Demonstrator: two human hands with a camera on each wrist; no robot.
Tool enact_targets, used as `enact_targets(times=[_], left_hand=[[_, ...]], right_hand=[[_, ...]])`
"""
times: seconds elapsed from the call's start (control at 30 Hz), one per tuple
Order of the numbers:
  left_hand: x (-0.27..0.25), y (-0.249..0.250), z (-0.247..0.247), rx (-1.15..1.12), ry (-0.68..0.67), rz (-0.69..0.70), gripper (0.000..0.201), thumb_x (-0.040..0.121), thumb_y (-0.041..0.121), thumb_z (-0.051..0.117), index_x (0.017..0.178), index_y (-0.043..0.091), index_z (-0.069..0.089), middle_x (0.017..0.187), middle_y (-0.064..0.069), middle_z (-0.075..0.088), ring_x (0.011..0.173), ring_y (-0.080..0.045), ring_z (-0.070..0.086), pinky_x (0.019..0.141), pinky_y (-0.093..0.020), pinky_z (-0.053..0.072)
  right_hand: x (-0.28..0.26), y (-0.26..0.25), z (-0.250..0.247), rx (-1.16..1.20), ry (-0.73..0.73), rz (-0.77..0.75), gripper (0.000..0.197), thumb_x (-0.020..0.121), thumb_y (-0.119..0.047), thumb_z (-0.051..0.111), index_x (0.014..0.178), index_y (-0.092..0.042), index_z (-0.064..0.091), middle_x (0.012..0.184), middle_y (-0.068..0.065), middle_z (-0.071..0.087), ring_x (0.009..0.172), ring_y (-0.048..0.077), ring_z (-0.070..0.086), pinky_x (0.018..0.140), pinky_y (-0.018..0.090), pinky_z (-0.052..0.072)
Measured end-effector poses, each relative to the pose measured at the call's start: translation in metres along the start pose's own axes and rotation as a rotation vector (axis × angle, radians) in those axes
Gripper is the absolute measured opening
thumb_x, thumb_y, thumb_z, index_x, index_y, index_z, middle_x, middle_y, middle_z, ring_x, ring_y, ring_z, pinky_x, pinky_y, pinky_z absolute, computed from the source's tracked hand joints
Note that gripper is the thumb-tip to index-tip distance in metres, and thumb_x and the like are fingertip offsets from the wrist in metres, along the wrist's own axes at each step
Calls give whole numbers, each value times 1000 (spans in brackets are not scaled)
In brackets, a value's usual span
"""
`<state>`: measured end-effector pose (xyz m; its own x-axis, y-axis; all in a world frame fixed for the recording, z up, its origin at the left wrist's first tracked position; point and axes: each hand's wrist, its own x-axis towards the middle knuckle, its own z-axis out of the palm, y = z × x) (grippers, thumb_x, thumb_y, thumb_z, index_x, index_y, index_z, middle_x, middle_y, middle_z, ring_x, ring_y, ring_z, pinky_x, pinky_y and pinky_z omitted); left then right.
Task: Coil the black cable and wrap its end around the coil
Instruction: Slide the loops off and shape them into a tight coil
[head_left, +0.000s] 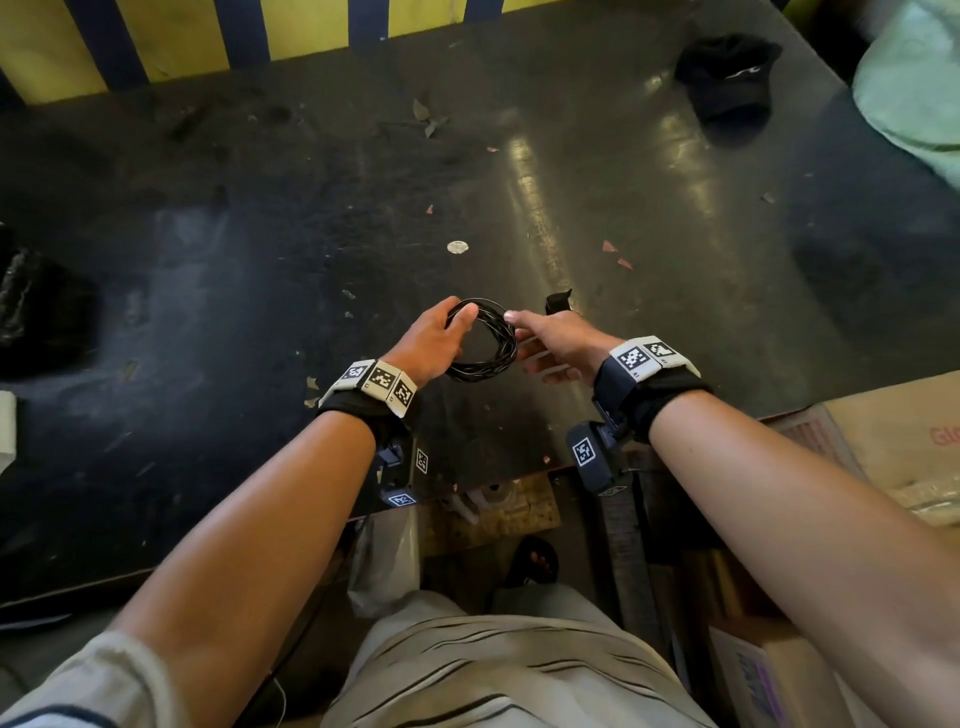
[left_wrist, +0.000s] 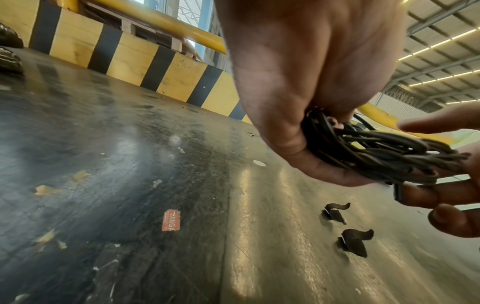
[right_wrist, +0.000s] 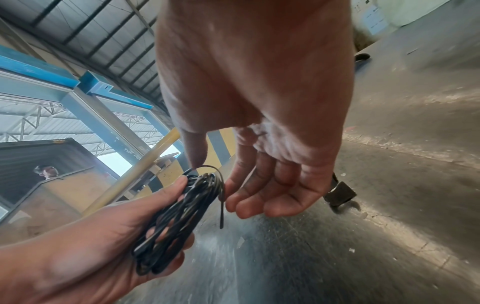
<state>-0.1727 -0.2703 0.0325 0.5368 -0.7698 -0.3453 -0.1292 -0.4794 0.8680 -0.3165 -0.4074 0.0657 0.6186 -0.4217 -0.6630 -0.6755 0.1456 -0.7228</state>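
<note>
The black cable is wound into a small round coil held above the dark table. My left hand grips the coil's left side, fingers curled through the loop and thumb on top; the left wrist view shows the strands bunched in its palm. My right hand sits at the coil's right side with relaxed, nearly straight fingers. Its thumb touches a small arc of cable at the top of the coil. The loose cable end hangs straight down beside the coil, held by nothing.
Two short black strap pieces lie on the table under my right hand. A black cap sits at the far right, a pale sack beyond it. A cardboard box stands at right. A yellow-and-black barrier lines the far edge.
</note>
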Motion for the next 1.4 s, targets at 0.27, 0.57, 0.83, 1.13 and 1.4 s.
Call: enact_targets(times=[0.27, 0.57, 0.83, 1.13, 1.4], left_hand=[[0, -1, -3, -66, -55, 13, 29, 105, 42, 43, 104, 17, 59, 92, -5, 50, 81, -20, 48, 78, -37, 47], [-3, 4, -7, -141, -117, 27, 24, 106, 35, 44, 106, 14, 55, 93, -8, 46, 76, -15, 46, 69, -28, 44], [-5, 3, -11, -123, -70, 14, 34, 95, 53, 52, 102, 20, 58, 96, -10, 51, 87, -28, 51, 82, -49, 48], [-7, 5, -13, 87, 17, 21, 35, 103, 48, 44, 112, 18, 58, 108, -19, 66, 95, -37, 65, 91, -59, 54], [-5, 0, -14, 155, 58, 44, 24, 105, 38, 44, 102, 18, 55, 79, -3, 56, 65, -13, 52, 62, -32, 45]], right_hand=[[-1, 0, 0, 278, -38, -40, 22, 102, -18, 52, 84, -10, 63, 75, 6, 62, 63, 16, 59, 61, 28, 48], [13, 8, 7, 257, -19, -96, 16, 104, -12, 54, 92, -9, 63, 75, 7, 64, 52, 7, 61, 54, 22, 55], [11, 13, 10, 305, -105, -76, 10, 102, -17, 58, 94, -18, 63, 78, 0, 66, 52, 1, 63, 55, 19, 54], [9, 12, 8, 258, -180, -25, 10, 100, -21, 61, 95, -20, 70, 92, -2, 75, 78, 10, 66, 73, 28, 53], [2, -5, 8, 147, -169, 56, 30, 91, -46, 67, 99, -17, 70, 90, 0, 76, 81, 15, 65, 72, 30, 49]])
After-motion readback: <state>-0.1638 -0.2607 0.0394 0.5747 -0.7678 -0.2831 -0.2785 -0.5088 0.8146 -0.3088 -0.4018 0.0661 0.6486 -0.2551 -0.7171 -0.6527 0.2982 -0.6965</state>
